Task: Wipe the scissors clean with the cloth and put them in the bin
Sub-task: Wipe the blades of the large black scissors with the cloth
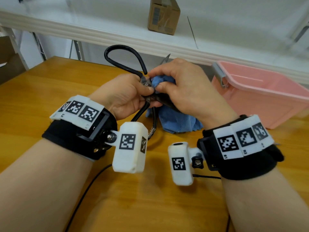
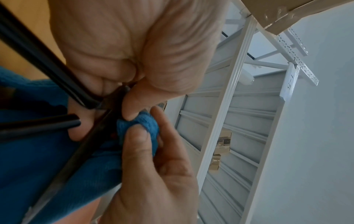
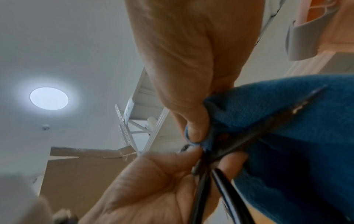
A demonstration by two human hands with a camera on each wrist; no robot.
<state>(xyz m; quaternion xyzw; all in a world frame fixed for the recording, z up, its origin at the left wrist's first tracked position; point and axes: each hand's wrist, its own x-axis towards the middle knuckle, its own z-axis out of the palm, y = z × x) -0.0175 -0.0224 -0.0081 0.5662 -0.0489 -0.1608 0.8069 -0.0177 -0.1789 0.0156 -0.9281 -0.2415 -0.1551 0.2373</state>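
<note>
On the wooden table (image 1: 50,84), the left hand (image 1: 127,96) holds the scissors (image 1: 123,64) tight while the right hand (image 1: 182,87) pinches the blue cloth (image 1: 177,121), and should rub slowly along the blades, away from the sharp edge.

A soft, napped blue cloth (image 1: 177,119) is seen against scissors (image 1: 123,64) with glossy black coated handle loops and dull dark metal blades. A smooth varnished wooden table (image 1: 50,81) is shown, with a matt pink plastic bin (image 1: 260,97) at right.
</note>
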